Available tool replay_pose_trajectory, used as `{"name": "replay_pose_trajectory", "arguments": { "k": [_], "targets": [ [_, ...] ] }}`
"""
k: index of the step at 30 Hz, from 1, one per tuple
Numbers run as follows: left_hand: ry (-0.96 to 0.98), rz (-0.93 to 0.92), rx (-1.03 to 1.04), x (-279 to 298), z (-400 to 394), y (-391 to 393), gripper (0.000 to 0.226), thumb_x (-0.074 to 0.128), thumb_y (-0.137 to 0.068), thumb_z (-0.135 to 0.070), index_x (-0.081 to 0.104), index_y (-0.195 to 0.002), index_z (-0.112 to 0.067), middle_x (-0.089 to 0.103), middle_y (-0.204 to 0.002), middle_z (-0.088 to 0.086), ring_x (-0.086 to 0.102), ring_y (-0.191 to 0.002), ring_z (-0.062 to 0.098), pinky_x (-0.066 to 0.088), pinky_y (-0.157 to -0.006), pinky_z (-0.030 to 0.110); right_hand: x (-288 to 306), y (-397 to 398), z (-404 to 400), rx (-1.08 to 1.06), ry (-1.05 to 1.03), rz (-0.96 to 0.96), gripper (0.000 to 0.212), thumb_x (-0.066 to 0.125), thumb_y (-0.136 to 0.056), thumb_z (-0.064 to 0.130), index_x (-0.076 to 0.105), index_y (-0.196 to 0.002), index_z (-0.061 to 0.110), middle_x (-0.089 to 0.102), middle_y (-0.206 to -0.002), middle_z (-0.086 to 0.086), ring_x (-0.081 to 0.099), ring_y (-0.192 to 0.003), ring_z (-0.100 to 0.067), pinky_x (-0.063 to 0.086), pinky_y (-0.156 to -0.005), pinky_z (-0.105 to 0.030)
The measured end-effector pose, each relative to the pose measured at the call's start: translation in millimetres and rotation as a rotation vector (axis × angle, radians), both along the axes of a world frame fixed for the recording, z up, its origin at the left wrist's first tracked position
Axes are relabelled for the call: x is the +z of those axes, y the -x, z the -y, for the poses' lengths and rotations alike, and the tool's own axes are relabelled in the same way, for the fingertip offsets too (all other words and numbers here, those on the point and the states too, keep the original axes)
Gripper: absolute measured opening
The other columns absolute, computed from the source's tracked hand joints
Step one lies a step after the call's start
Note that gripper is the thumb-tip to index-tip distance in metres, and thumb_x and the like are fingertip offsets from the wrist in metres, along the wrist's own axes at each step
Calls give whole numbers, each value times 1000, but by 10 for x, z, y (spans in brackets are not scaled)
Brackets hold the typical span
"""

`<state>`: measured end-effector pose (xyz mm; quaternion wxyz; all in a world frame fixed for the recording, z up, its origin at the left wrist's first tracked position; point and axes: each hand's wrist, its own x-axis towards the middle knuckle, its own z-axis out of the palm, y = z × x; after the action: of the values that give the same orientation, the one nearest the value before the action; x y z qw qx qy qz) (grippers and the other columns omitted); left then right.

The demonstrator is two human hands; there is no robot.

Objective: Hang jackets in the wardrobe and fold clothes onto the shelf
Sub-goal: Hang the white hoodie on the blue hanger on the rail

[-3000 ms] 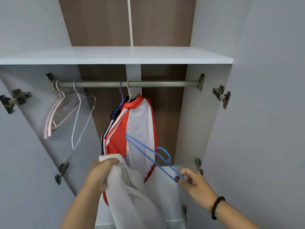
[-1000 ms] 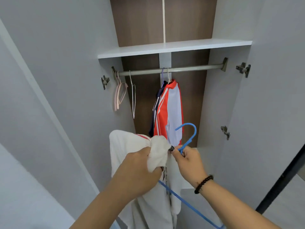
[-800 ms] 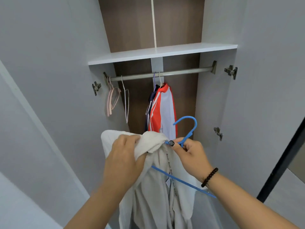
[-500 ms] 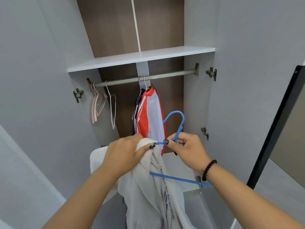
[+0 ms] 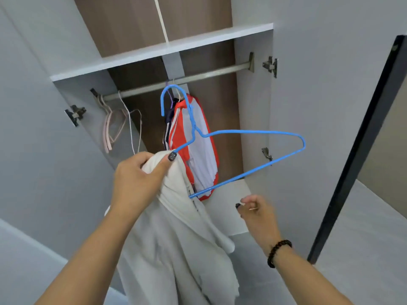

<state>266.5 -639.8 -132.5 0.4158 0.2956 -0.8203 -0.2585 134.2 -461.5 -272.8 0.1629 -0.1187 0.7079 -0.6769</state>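
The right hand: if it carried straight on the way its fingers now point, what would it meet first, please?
Probably the blue hanger: the right hand points up and left toward the hanger's lower bar end beside the white jacket. Depth is unclear, so it might pass in front.

No writing, label, brand, number or sign can be read anywhere: neither on the hanging orange-and-white jacket (image 5: 193, 148) nor on the cream fabric garment (image 5: 176, 227).
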Motion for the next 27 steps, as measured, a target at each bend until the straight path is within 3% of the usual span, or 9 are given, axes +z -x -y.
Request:
{"name": "replay_pose_trajectory", "arguments": {
  "k": [4,8,10,13,15,18,21,25,27],
  "targets": [
    [49,71,1,83,-247,68,23,71,-75,-57,63,-67,-37,64,-70,-26,58,-65,-3,40,-55,20,38,7,380,494,-45,-116,33,74,-80,19,57,-105,34,58,-103,19,58,-88,1,45,-72,-8],
    [-23,60,43,134,-452,124,31,75,-68,-63,68,-68,-33,64,-64,-20,57,-59,-2,39,-51,11,196,6,638,755,18,-311,39,60,-85,8,63,-64,40,63,-66,21,56,-63,5,42,-59,-10],
    [-117,-9,44,146,-483,49,28,73,-65,-62,70,-68,-34,62,-56,-17,52,-51,-1,37,-49,9,132,31,703,699,-20,-341,45,59,-85,10,58,-49,37,54,-48,16,46,-49,2,38,-49,-20],
    [-185,-62,94,153,-488,-208,23,71,-67,-57,72,-67,-34,63,-55,-11,50,-50,-2,40,-49,13,83,175,725,581,-112,-507,23,66,-82,15,65,-59,16,59,-54,0,54,-54,-16,48,-53,-40],
    [-215,-45,139,145,-496,-386,13,78,-72,-45,73,-66,-34,67,-59,-9,54,-52,-2,43,-50,14,127,328,704,499,-70,-631,5,73,-77,12,73,-72,10,66,-66,-5,61,-62,-18,53,-61,-39],
    [-208,-24,225,114,-538,-549,17,82,-70,-46,72,-62,-36,66,-58,-9,52,-50,-3,39,-47,10,249,561,683,409,15,-894,21,78,-69,1,76,-87,12,70,-80,-1,66,-70,-16,56,-66,-31],
    [-231,-101,288,67,-546,-667,24,69,-66,-50,72,-63,-26,61,-54,-8,48,-49,1,38,-46,13,336,769,693,351,11,-1093,28,74,-67,-6,75,-92,7,69,-83,-7,67,-72,-25,57,-66,-35],
    [-219,-35,363,-1,-508,-939,27,71,-71,-51,73,-67,-24,62,-56,3,47,-49,5,38,-47,19,438,1012,635,218,-34,-1121,30,51,-75,18,75,-91,11,68,-83,-6,65,-72,-27,56,-62,-35],
    [-201,-19,396,-50,-467,-1115,23,72,-75,-47,74,-71,-25,63,-60,6,49,-51,8,37,-46,17,443,1139,585,201,-34,-1200,29,51,-75,17,75,-90,9,67,-83,-7,64,-72,-26,55,-61,-32]
  ]
}}
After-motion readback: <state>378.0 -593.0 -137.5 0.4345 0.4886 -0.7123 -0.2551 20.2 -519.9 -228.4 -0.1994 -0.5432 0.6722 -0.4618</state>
